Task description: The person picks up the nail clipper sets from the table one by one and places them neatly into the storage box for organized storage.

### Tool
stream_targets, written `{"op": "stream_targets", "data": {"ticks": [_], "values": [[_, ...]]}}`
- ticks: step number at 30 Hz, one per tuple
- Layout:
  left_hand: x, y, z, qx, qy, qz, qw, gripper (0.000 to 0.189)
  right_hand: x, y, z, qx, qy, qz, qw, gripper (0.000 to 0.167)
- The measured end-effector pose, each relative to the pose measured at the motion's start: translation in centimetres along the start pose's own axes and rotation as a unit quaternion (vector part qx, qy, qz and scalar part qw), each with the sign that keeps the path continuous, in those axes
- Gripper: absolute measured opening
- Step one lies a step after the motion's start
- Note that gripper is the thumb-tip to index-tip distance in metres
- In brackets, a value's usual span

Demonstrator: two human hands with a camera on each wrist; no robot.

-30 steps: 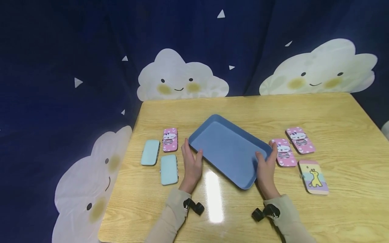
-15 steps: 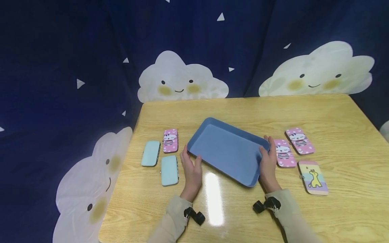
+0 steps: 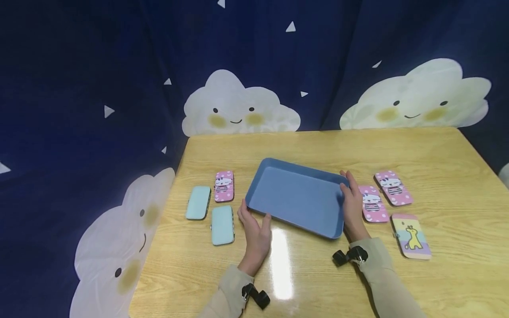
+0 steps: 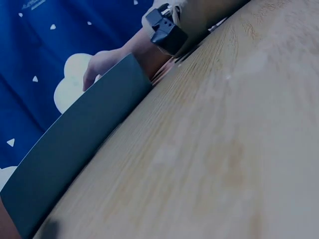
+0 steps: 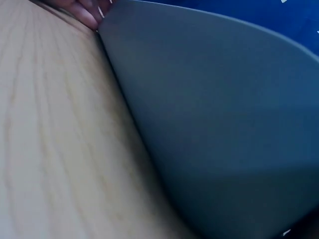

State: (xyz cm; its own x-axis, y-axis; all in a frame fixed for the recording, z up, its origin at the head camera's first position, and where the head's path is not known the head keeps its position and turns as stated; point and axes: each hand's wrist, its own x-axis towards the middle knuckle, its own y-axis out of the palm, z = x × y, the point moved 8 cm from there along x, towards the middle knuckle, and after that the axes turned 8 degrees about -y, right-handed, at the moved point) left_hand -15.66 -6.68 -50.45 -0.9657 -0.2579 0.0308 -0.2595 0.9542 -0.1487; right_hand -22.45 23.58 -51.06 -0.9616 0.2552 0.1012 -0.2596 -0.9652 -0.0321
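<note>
A shallow blue rectangular tray [image 3: 298, 194] lies on the table at a slant. At its near left corner is my left hand [image 3: 256, 236], fingers along the left side and thumb against the front wall, holding the corner between them. My right hand [image 3: 353, 207] grips the right end, its thumb over the rim and its fingers on the outside near the back corner. The left wrist view shows the tray's outer wall [image 4: 79, 134] low on the wood, with the right hand [image 4: 107, 62] beyond. In the right wrist view, the left hand's fingertips [image 5: 84, 12] touch the tray corner.
Left of the tray lie two pale-blue cases [image 3: 198, 202] and a pink cat-print case [image 3: 224, 186]. On the right are two pink cat-print cases [image 3: 393, 188] and a giraffe-print case [image 3: 411, 237]. A dark-blue cloud-print curtain [image 3: 318, 44] hangs behind the wooden table [image 3: 318, 278].
The tray has turned anticlockwise: its back left corner swung left and toward me, its right end away. My left hand moved slightly nearer, while the right hand moved forward. The cases stayed put.
</note>
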Motion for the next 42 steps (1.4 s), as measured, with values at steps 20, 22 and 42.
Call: {"op": "stream_targets", "data": {"ticks": [20, 22, 42], "values": [[0.0, -0.8, 0.5, -0.056, -0.013, -0.033, 0.9978, 0.051, 2.1, -0.5, -0.8, 0.012, 0.003, -0.041, 0.9991, 0.044], [-0.1, -1.2, 0.4, -0.063, -0.022, -0.040, 0.9970, 0.046, 2.2, -0.6, -1.1, 0.027, 0.022, -0.055, 0.9978, 0.042], [0.1, -2.1, 0.6, -0.086, -0.025, -0.060, 0.9942, 0.022, 1.9, 0.1, 2.4, 0.003, -0.011, 0.056, 0.9984, 0.046]]}}
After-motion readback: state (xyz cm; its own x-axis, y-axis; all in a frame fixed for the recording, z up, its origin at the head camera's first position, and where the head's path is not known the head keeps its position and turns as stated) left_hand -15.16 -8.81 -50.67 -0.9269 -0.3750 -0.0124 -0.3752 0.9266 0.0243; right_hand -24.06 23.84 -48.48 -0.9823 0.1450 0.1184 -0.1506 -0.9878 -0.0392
